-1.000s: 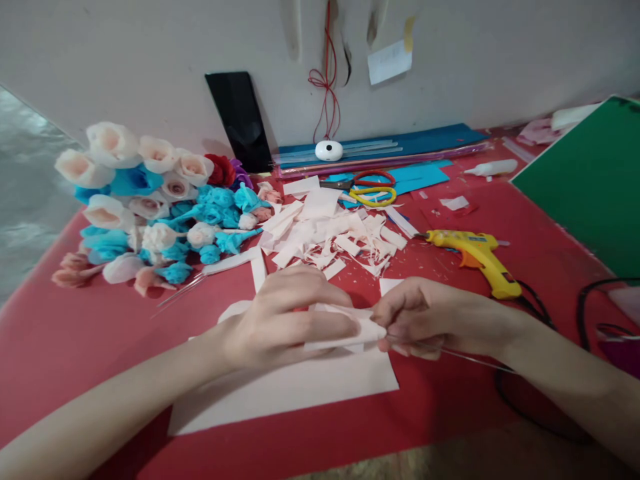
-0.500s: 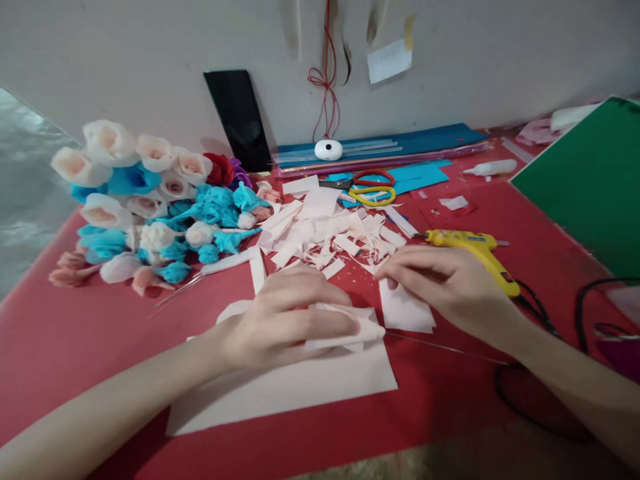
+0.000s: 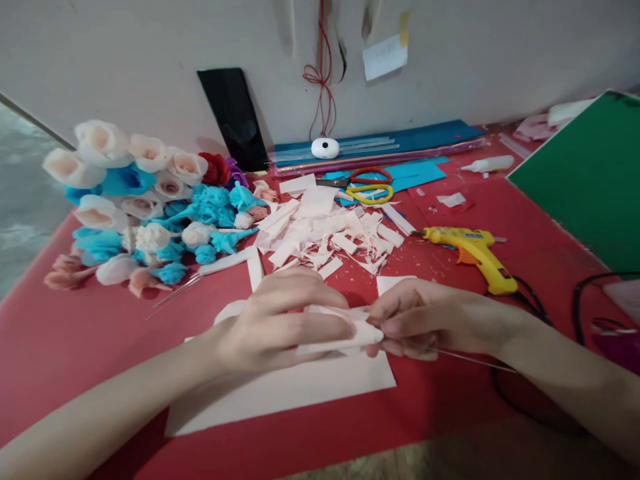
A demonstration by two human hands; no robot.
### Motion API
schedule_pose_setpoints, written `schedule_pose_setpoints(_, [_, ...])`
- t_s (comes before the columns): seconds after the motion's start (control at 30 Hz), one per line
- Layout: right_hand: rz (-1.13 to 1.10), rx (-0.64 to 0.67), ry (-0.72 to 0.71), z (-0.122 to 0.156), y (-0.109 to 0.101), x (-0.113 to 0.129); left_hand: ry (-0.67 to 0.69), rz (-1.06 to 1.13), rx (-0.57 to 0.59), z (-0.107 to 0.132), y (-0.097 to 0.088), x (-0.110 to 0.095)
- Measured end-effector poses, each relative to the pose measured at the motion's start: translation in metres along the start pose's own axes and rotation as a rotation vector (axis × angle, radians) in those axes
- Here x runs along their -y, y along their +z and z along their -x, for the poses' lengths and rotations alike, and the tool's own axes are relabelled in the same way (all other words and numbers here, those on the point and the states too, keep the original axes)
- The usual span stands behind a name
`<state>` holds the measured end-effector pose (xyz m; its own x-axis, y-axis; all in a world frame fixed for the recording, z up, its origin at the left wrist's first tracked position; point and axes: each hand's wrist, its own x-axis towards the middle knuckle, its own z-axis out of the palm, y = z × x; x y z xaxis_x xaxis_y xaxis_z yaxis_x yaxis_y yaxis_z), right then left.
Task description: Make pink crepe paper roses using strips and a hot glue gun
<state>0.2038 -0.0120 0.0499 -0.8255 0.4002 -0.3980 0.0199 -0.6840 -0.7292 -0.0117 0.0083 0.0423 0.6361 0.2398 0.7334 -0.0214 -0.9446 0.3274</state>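
The pale paper wrap (image 3: 369,335) lies between the two hands, and its tapered tip seems the weak point: the right hand (image 3: 410,327) pinches there, about the thin wire (image 3: 475,361), so squeezing or twisting too hard could crease or tear the paper, while a slack pinch might let the wire slip. The left hand (image 3: 283,323) curls over the wrap's body, gripping it from above; if that pressure eased, the layers could spring loose. The wire's long tail runs out past the right hand toward the forearm, near a black cord (image 3: 531,295), where it might snag. Just beyond the right hand, the yellow glue gun (image 3: 460,238) points at the paper scraps (image 3: 337,227); whether it is hot cannot be seen. The wrap looks thin and matte, rolled to a blunt cone; the sheet (image 3: 280,400) beneath the left hand is flat and straight-edged. Beyond both hands the scraps are slivers and strips, and beyond the left hand, to its left, the paper flowers (image 3: 213,203) are crinkled, cupped and bunched.
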Motion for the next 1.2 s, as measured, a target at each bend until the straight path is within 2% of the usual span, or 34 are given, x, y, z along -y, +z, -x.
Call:
schedule_pose_setpoints(0.3, [-0.052, -0.025, -0.019, -0.002, -0.001, -0.006, -0.016, -0.008, 0.021, 0.003, -0.002, -0.001])
schedule_pose_setpoints(0.47, [0.055, -0.136, -0.093, 0.0, 0.003, -0.007, -0.031, -0.034, 0.004, 0.002, -0.002, -0.002])
schedule_pose_setpoints(0.53, [0.166, -0.258, -0.134, 0.0, 0.004, -0.005, -0.032, -0.037, 0.022, 0.001, -0.002, -0.002])
schedule_pose_setpoints(0.6, [0.363, -0.46, -0.188, -0.001, 0.004, -0.003, -0.031, -0.027, 0.031, 0.001, -0.001, -0.001])
schedule_pose_setpoints(0.67, [0.694, -0.723, -0.323, -0.003, 0.002, -0.002, -0.026, -0.006, 0.017, 0.001, -0.001, -0.001])
schedule_pose_setpoints(0.73, [1.094, -0.993, -0.543, -0.004, -0.004, -0.004, -0.021, 0.01, 0.006, 0.001, 0.0, 0.0])
schedule_pose_setpoints(0.77, [1.268, -1.096, -0.641, -0.005, -0.007, -0.005, -0.022, 0.015, 0.002, 0.002, 0.001, 0.0])
schedule_pose_setpoints(0.83, [1.501, -1.201, -0.723, -0.005, -0.013, -0.009, -0.023, 0.025, -0.002, 0.002, 0.001, 0.0])
schedule_pose_setpoints(0.93, [1.625, -1.216, -0.685, -0.004, -0.016, -0.012, -0.021, 0.035, -0.001, 0.002, 0.001, 0.001])
schedule_pose_setpoints(1.03, [1.618, -1.218, -0.626, -0.001, -0.012, -0.007, -0.021, 0.037, 0.012, 0.002, 0.001, 0.001])
schedule_pose_setpoints(1.1, [1.515, -1.143, -0.589, 0.002, -0.006, -0.001, -0.027, 0.035, 0.025, 0.002, 0.001, 0.0])
schedule_pose_setpoints(1.2, [1.329, -0.917, -0.615, 0.006, 0.005, 0.005, -0.033, 0.032, 0.041, 0.001, 0.001, 0.001])
